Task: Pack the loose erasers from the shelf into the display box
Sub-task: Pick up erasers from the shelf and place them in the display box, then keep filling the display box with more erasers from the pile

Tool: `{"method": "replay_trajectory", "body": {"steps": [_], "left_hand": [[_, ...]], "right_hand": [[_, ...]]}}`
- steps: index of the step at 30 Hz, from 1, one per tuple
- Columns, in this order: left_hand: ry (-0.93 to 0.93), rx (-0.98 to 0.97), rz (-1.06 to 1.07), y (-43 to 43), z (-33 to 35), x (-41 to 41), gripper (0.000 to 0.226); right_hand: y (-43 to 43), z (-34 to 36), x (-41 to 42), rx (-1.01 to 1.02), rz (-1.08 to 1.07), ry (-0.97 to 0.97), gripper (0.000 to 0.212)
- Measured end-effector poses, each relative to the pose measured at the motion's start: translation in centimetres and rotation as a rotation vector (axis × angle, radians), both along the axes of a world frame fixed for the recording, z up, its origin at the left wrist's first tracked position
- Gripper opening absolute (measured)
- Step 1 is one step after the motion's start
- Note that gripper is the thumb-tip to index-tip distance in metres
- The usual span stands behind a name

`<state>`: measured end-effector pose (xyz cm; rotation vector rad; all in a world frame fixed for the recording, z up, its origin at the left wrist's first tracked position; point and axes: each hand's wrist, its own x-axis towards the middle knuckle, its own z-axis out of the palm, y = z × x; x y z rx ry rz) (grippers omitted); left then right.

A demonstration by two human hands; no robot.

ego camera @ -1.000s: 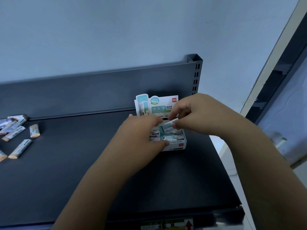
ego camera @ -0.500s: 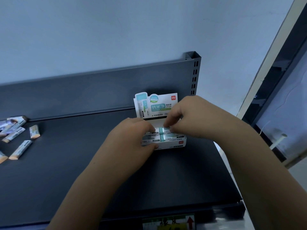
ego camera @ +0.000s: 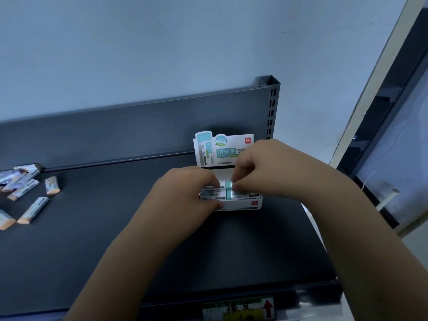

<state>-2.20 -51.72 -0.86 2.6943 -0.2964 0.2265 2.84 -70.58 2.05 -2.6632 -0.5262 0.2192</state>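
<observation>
Cardboard display box (ego camera: 240, 204) held by left hand (ego camera: 185, 193); right hand (ego camera: 261, 167) seemingly pinches eraser (ego camera: 228, 184).

The shelf (ego camera: 115, 239) is plain dark grey. The display box (ego camera: 243, 203) is white with teal panels and small red logos. The packed erasers (ego camera: 229, 193) have white sleeves with teal bands. The loose erasers (ego camera: 34, 209) have white barcoded sleeves and peach tips. The wall (ego camera: 162, 54) is pale blue-grey.

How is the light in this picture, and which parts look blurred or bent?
Head view: dim bluish light, no glare; box print fairly sharp; loose erasers at the left edge soft; the wide lens slants the shelf and door frame.
</observation>
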Motion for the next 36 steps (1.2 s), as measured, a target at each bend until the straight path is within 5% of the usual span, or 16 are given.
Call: {"method": "replay_trajectory", "body": {"steps": [3,14,26,36], "left_hand": [[0.034,0.041,-0.006,0.0,0.2,0.2,0.043],[0.057,0.120,-0.034,-0.1,0.3,0.4,0.039],[-0.089,-0.007,0.081,0.9,0.8,-1.4,0.045],[-0.055,-0.010,0.166,6.0,-0.7,-2.9,0.059]], "right_hand": [[-0.2,0.0,-0.1,0.018,-0.007,0.003,0.009],[-1.0,-0.4,-0.3,0.108,-0.053,-0.031,0.017],[2.7,0.9,-4.3,0.093,0.046,-0.273,0.036],[8.3,-2.2,-5.7,0.321,0.097,-0.392,0.043]]}}
